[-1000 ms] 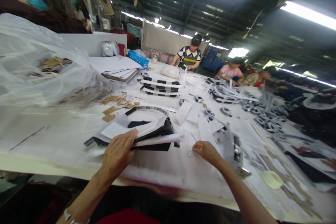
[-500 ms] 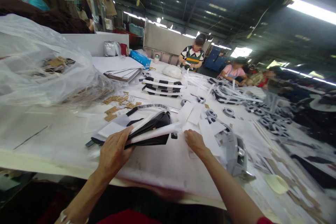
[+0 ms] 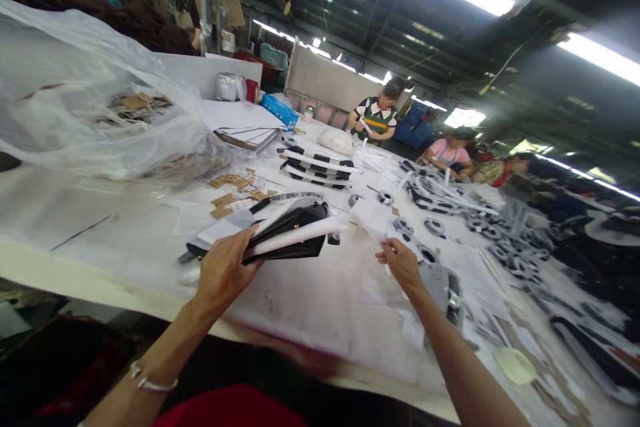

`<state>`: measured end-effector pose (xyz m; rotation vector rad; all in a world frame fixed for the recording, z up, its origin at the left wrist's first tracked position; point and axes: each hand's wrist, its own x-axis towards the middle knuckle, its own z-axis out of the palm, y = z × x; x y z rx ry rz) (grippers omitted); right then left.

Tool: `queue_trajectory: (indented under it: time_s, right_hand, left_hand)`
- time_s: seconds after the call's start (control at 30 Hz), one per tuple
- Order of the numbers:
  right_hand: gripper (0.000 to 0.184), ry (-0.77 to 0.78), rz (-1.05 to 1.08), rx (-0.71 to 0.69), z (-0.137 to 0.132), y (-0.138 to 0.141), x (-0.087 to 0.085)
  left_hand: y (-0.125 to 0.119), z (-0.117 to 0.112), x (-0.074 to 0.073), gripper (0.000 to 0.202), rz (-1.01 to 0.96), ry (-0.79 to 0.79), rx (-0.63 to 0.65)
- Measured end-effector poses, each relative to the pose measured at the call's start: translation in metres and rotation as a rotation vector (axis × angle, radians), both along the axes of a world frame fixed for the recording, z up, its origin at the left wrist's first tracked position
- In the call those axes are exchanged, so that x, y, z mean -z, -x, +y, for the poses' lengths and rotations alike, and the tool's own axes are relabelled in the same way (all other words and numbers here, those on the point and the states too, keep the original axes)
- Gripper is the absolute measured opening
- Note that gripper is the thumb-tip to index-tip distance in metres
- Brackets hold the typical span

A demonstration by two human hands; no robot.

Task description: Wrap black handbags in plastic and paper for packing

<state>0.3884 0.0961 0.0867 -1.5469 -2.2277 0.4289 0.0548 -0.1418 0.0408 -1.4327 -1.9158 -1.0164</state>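
My left hand (image 3: 227, 267) is closed around the near side of a black handbag (image 3: 313, 230), which lies tilted on the table. A white padding roll (image 3: 295, 238) runs along the bag, and the bag's handle (image 3: 300, 197) is wrapped in clear film. To the right, my right hand (image 3: 401, 265) pinches the edge of a thin white sheet (image 3: 373, 217), one of several loose pale sheets there. Its fingertips are partly blurred. Brown paper tags (image 3: 235, 183) lie scattered behind the bag.
A big clear plastic bag (image 3: 165, 140) fills the left of the table. Behind stand stacked white boards (image 3: 245, 117) and wrapped black-and-white straps (image 3: 317, 167). A grey tape dispenser (image 3: 443, 290) sits beside my right forearm. Rolled straps (image 3: 510, 260) lie right. Co-workers are across the table.
My right hand has moved right and slightly up, and the thin white sheet is now lifted in its fingers. My left hand still holds the handbag. The view has shifted slightly.
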Motion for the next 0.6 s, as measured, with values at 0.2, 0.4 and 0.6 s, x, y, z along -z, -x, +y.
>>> queue_trajectory:
  time_s: [0.2,0.4,0.6]
  right_hand:
    - [0.034,-0.151,0.116,-0.027,-0.014,-0.015,-0.049]
    - [0.029,-0.187,-0.107,0.015,-0.025,-0.017,-0.056]
    - [0.020,-0.019,-0.053,-0.015,-0.041,-0.014,-0.045]
  left_hand:
    - [-0.001,0.000,-0.001,0.042,-0.016,0.000,0.030]
    - [-0.002,-0.003,-0.003,0.044,-0.036,-0.009,0.071]
    - [0.001,-0.005,-0.003,0.046,-0.051,-0.018,0.064]
